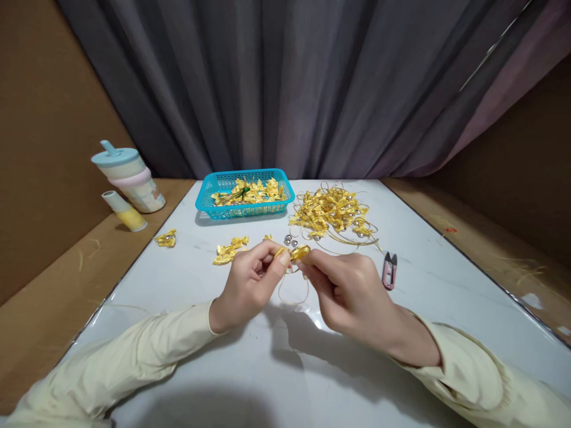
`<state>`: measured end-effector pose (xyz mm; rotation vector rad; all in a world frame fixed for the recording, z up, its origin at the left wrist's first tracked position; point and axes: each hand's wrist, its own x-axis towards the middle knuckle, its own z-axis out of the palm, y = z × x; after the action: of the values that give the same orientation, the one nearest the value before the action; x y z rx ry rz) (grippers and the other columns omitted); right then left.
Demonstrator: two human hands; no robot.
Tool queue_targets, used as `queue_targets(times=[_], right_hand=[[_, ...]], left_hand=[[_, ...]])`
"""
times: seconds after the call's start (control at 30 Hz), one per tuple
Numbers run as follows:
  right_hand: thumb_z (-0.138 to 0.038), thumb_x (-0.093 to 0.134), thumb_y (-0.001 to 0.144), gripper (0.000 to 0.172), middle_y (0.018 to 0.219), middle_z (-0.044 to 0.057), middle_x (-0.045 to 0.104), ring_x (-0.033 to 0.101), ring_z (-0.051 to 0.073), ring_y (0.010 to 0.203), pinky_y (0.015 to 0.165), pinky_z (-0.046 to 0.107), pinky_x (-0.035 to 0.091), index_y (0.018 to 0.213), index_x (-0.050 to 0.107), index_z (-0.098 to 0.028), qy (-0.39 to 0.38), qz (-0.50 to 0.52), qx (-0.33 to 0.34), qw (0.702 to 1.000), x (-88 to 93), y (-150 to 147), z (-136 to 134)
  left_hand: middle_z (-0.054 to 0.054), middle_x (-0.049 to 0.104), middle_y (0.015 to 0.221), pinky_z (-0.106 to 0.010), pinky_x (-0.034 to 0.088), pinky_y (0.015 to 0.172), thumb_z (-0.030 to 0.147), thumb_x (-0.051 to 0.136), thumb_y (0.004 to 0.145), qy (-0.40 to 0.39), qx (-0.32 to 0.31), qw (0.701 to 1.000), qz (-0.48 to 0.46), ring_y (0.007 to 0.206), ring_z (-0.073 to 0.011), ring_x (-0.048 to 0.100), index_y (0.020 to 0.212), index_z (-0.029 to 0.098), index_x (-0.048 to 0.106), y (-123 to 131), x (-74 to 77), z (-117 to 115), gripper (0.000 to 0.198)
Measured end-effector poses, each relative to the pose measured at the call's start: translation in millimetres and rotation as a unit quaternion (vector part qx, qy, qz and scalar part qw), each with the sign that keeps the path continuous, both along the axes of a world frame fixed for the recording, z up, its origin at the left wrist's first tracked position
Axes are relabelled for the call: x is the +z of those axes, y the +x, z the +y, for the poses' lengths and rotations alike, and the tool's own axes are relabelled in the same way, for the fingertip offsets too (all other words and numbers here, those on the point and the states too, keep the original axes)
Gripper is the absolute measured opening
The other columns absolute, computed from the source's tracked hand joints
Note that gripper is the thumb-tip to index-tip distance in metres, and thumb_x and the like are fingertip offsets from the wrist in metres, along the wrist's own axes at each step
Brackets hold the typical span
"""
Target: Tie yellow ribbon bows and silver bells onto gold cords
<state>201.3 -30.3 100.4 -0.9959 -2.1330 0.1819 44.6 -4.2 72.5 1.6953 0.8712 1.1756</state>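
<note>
My left hand (250, 284) and my right hand (352, 291) meet above the middle of the white table (285, 368). Both pinch one small yellow ribbon bow (298, 253) between their fingertips. A thin gold cord (294, 294) hangs from it in a loop below my fingers. Two small silver bells (291, 241) lie just behind the bow. A few finished yellow bows (229, 249) lie left of my left hand.
A blue basket (244, 193) holding yellow bows stands at the back. A heap of yellow bows with gold cord (332, 214) lies right of it. Pink thread snips (389, 270) lie right of my right hand. A lidded cup (131, 178), a small tube (124, 211) and a stray bow (166, 239) are at the left.
</note>
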Motion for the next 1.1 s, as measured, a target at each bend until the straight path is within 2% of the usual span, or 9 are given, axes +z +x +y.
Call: queue_targets(times=[0.37,0.5,0.63,1.1], right_hand=[[0.001,0.037,0.06,0.023,0.051,-0.008,0.022,0.021,0.005,0.041,0.042,0.018,0.019,0.064,0.028,-0.02,0.006,0.0,0.005,1.0,-2.3,0.2,0.2],[0.001,0.039,0.063,0.022,0.051,-0.008,0.024,0.022,0.004,0.041,0.042,0.018,0.019,0.063,0.032,-0.019,0.004,-0.001,-0.002,1.0,-1.5,-0.3,-0.1],[0.0,0.042,0.068,0.022,0.049,-0.008,0.026,0.022,0.004,0.04,0.041,0.017,0.019,0.061,0.033,-0.018,-0.004,0.011,-0.009,1.0,0.5,-0.8,0.3],[-0.01,0.044,0.082,0.025,0.045,-0.003,0.045,0.036,0.004,0.038,0.041,0.017,0.025,0.058,0.043,-0.016,-0.062,0.036,0.011,0.997,4.7,3.8,3.1]], left_hand=[[0.005,0.038,0.051,-0.021,0.021,0.04,0.031,0.048,0.086,0.013,-0.014,1.0,0.011,0.043,-0.0063,0.029,0.07,0.015,0.05,-0.6,0.4,0.0,0.022],[0.006,0.036,0.05,-0.02,0.021,0.04,0.026,0.047,0.086,0.032,-0.024,0.999,0.02,0.043,-0.0064,0.029,0.068,0.016,0.048,-0.3,0.4,-0.9,0.021],[0.005,0.04,0.052,-0.02,0.022,0.04,0.026,0.047,0.087,0.038,-0.018,0.999,0.003,0.043,-0.0064,0.03,0.072,0.016,0.05,-0.5,-1.3,-0.7,0.018],[0.006,0.038,0.052,-0.018,0.022,0.038,0.03,0.048,0.087,0.029,-0.018,0.998,-0.044,0.043,-0.0055,0.029,0.073,0.016,0.051,-0.2,-5.1,-0.2,0.021]])
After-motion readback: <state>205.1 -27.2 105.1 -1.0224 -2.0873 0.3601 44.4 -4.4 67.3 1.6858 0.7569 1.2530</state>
